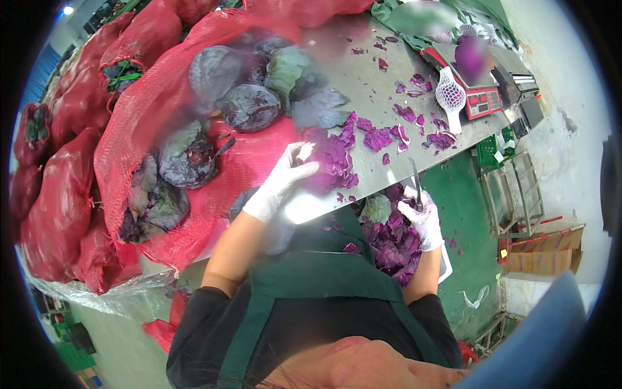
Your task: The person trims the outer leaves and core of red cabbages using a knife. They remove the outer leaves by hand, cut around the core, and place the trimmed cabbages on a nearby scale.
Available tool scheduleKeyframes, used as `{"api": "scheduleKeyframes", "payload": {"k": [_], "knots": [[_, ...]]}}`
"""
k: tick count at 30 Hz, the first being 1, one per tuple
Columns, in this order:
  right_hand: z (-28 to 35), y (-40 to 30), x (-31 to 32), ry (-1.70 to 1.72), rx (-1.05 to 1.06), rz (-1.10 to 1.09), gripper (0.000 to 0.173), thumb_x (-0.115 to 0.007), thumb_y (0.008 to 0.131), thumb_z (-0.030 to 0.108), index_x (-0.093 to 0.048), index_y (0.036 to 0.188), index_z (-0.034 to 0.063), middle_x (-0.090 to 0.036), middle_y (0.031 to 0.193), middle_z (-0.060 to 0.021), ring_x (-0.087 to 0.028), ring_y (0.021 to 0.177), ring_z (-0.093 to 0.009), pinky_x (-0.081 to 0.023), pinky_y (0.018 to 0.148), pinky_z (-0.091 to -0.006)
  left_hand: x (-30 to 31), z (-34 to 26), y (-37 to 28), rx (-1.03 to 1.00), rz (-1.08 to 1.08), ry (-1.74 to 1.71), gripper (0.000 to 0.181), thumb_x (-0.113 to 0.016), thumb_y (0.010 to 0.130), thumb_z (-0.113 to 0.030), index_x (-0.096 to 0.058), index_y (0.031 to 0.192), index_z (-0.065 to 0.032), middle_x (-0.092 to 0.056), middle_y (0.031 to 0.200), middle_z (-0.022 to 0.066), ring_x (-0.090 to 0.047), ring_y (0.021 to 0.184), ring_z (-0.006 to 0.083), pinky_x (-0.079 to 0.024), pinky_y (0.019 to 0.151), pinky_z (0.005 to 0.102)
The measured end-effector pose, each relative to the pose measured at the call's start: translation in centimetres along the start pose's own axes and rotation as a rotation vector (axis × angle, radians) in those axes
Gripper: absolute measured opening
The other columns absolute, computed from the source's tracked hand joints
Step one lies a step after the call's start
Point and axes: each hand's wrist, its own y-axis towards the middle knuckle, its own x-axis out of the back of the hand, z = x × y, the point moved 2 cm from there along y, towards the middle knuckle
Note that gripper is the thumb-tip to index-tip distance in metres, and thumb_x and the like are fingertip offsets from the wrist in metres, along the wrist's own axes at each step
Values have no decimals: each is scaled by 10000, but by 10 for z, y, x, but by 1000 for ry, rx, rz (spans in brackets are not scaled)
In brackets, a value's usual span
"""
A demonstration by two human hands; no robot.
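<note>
My left hand (286, 177), in a white glove, has its thumb and fingers around ruffled red cabbage leaves (333, 163) at the steel table's near edge. Blur hides whether these belong to a whole head. Past that edge, my right hand (423, 221), also gloved and stained purple, grips a knife (416, 182) with its blade pointing up and away from me. Below the right hand, a heap of purple trimmed leaves (393, 243) fills a container with a white rim (445, 267). Whole red cabbages (251, 108) with dark outer leaves lie on an opened red mesh sack (243, 165).
Full red mesh sacks (63, 194) are stacked at left. Leaf scraps (376, 138) litter the steel table (359, 92). At the far right stands a red scale (481, 102) bearing a purple cabbage (470, 56), beside a white foam net (451, 92). A metal frame (527, 189) and cardboard boxes (544, 253) stand by the wall.
</note>
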Motion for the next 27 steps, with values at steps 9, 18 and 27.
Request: {"api": "scheduleKeyframes", "payload": {"k": [9, 18, 27], "knots": [[96, 2, -102, -404, 628, 25, 465, -810, 835, 143, -664, 1275, 100, -653, 1322, -99, -710, 1058, -223, -573, 873, -297, -50, 2, -23, 71, 50, -121, 579, -770, 854, -84, -480, 1353, -39, -592, 1279, 95, -584, 1197, 216, -471, 1053, 412], [63, -14, -32, 459, 13, -315, 182, -706, 946, 138, -680, 1095, 35, -714, 905, -4, -518, 528, -23, -423, 479, -182, -36, 26, -30, 271, 220, -571, 805, -729, 921, -368, -318, 1530, -39, -423, 1533, 198, -433, 1413, 363, -342, 1201, 546], [72, -20, -54, 428, -138, 22, 489, -674, 986, 290, -559, 1403, 61, -685, 959, 1, -499, 481, -64, -377, 432, -220, -36, 11, -26, 253, 294, -620, 816, -754, 887, -378, -363, 1518, -40, -426, 1539, 190, -428, 1415, 354, -328, 1200, 557]]}}
